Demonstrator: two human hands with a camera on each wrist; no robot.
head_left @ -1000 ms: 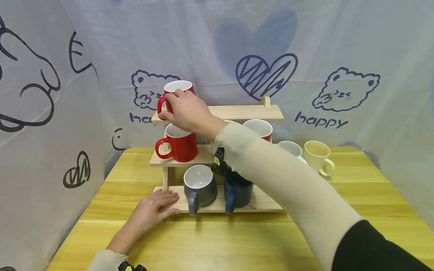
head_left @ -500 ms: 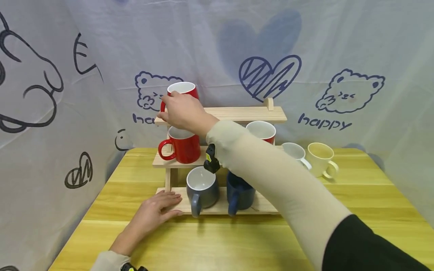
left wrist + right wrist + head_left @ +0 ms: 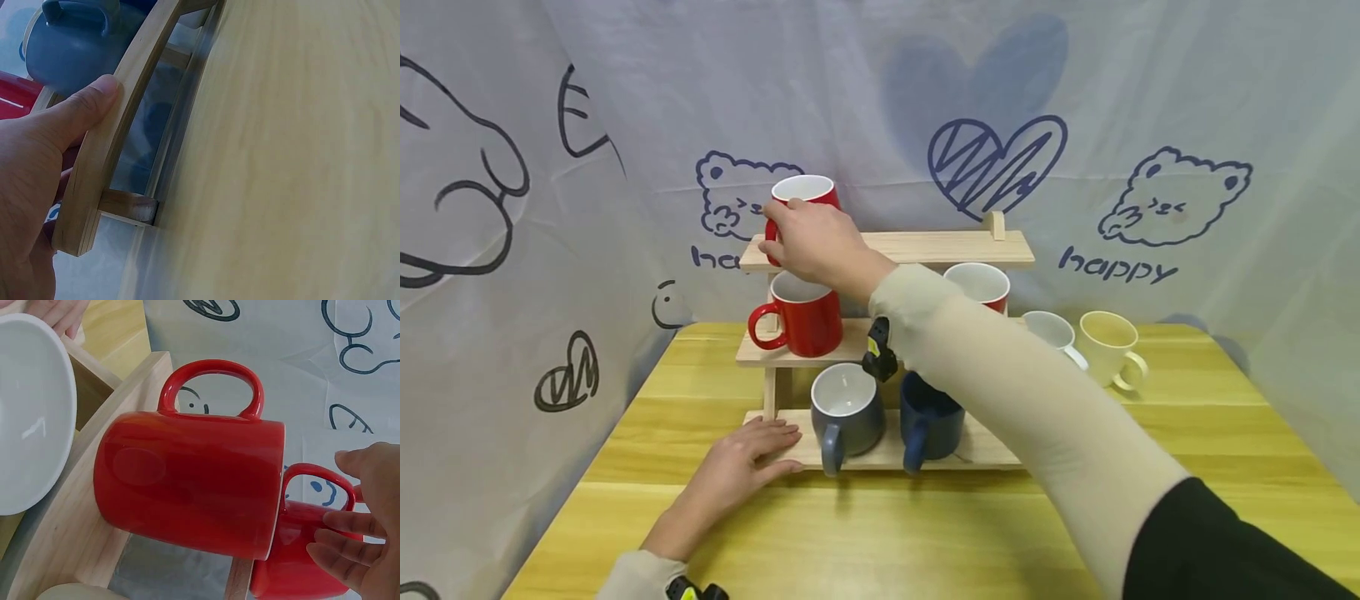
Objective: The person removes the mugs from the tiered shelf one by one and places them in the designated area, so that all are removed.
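My right hand (image 3: 822, 242) is at the handle side of a red mug (image 3: 808, 190) with a white inside, upright on the left end of the top shelf. In the right wrist view, thumb and fingers lie on either side of this upper red mug's (image 3: 300, 550) handle. A second red mug (image 3: 808, 321) stands on the middle shelf below, its handle to the left. My left hand (image 3: 737, 458) holds the left front corner of the wooden rack (image 3: 992, 450); the thumb presses its front edge in the left wrist view. Beside it sits a grey-blue mug (image 3: 850, 421).
A dark blue mug (image 3: 931, 421) stands on the bottom shelf. Another red mug (image 3: 977, 283) is on the middle shelf's right, partly behind my right sleeve. A white mug (image 3: 1051, 331) and a pale yellow mug (image 3: 1107, 342) stand right of the rack on the table (image 3: 880, 533).
The upper red mug's handle has turned from the left towards the front, with my right hand shifting at it. The left hand stays on the rack; the head view shifts slightly.
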